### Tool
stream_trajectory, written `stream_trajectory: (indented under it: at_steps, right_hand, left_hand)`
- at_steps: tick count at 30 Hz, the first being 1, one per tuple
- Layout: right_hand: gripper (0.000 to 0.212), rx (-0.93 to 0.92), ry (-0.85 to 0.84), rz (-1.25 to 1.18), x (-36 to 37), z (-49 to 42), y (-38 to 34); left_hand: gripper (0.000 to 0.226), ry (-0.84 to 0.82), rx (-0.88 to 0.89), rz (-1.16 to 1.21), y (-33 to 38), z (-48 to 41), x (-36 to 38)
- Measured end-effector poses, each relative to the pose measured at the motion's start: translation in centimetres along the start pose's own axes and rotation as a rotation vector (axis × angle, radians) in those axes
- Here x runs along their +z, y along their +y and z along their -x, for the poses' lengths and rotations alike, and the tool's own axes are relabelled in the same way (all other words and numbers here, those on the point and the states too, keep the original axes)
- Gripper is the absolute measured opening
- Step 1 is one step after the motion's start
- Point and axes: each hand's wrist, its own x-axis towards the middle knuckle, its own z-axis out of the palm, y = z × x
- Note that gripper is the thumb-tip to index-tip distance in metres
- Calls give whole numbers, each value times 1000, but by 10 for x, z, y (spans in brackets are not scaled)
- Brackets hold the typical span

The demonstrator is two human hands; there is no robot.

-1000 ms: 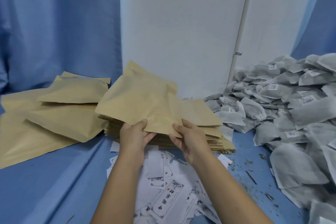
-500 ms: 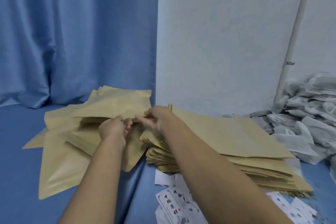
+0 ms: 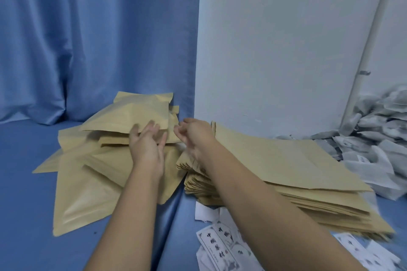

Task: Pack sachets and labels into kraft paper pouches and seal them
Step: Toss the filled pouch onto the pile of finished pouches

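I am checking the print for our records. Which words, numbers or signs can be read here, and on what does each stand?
"中國", then one blurred character, then "材", reading downward: on the front white label.
Print on the other labels: blurred, not readable.
Small stickers on the sachets: too small to read.
On the kraft pouches: no print visible.

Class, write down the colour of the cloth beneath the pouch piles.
The cloth is plain blue; the head view, the only one, shows it.
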Motion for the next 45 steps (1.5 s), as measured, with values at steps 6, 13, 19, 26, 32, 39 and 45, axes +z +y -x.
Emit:
stream_trajectory:
  at_steps: [6,13,19,26,32,39,45]
  right_hand:
    - [27,-280,79,274,-70,45,-20]
    - [40,-344,34,1644,-183,98,-12]
    - [37,-553,109,1834,-213,124,-5]
    - [25,-637,349,1589,-219,139,0]
    - [37,-722,313,1194,-227,155,9]
    - [50,-567,390,740,-222,164,0]
    - [42,-323,260,-69,-211,161,-11]
  left_hand:
    - [20,-163,-67,-90,-19,71,40]
    - [26,-86,-125,-102,-69,149,64]
    - [29,260,168,-305,-91,189,57]
    - [17,160,94,-532,-93,181,41]
    - [19,-68,-238,-473,-76,179,48]
    - [61,-364,392,-583,-72,191,55]
    - [63,-946,827,-1275,-82,203,60]
